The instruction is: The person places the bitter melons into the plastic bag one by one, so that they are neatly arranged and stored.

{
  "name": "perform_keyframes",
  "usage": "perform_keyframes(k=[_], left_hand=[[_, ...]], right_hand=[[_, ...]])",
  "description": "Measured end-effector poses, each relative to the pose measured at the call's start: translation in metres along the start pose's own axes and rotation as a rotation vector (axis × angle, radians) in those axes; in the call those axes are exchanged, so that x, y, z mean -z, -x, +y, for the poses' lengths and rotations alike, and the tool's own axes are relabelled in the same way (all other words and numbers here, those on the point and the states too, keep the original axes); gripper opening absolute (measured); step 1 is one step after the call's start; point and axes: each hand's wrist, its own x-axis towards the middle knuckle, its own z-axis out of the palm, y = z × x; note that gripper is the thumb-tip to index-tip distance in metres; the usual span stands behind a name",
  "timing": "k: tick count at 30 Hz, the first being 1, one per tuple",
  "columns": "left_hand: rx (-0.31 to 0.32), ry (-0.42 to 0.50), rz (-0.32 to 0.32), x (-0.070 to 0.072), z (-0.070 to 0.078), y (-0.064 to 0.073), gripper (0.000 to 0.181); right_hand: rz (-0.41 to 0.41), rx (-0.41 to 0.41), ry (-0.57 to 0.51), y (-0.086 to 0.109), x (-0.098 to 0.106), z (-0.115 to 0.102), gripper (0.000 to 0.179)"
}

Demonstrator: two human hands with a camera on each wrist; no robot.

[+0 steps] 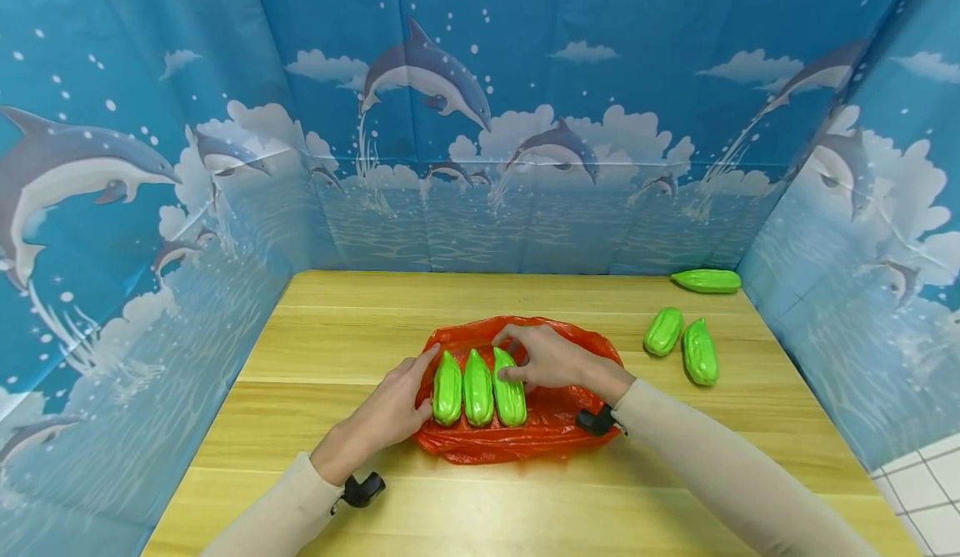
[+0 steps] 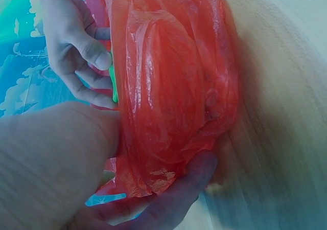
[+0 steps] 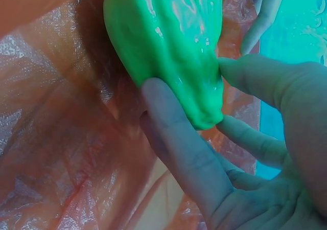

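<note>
A red plastic bag (image 1: 555, 436) lies spread wide at mid-table. Inside it, three glossy green ridged gourds stand in a row: a left gourd (image 1: 447, 390), a middle gourd (image 1: 477, 388) and a right gourd (image 1: 511, 398). My right hand (image 1: 547, 355) grips the right gourd by its pointed upper end, thumb and fingers on both sides, as the right wrist view shows on the gourd (image 3: 173, 51). At the bag's left edge, my left hand (image 1: 386, 407) holds the rim, with a fingertip against the red plastic (image 2: 163, 87) in the left wrist view.
Toward the right of the wooden table (image 1: 330, 332) lie three more green gourds: one far back (image 1: 707, 281), a shorter one (image 1: 663, 331) and one beside it (image 1: 701, 353). A dolphin-print curtain (image 1: 480, 207) lines the back and both sides.
</note>
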Motion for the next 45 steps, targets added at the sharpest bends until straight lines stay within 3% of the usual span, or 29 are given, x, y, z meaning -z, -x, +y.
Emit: perform_keyframes(k=[14, 22, 30, 45], left_hand=[[0.005, -0.005, -0.001, 0.0, -0.001, 0.001, 0.087], [-0.074, 0.015, 0.022, -0.005, -0.013, 0.001, 0.087], [0.002, 0.003, 0.0, 0.001, -0.001, 0.002, 0.087], [-0.003, -0.002, -0.01, -0.002, -0.001, 0.001, 0.086]], right_hand=[[0.006, -0.005, 0.014, 0.0, -0.003, 0.003, 0.057], [0.03, 0.006, 0.063, 0.003, -0.003, 0.001, 0.056], [0.072, 0.023, 0.161, 0.005, -0.002, -0.004, 0.053], [0.126, 0.076, 0.241, 0.015, 0.002, -0.006, 0.045]])
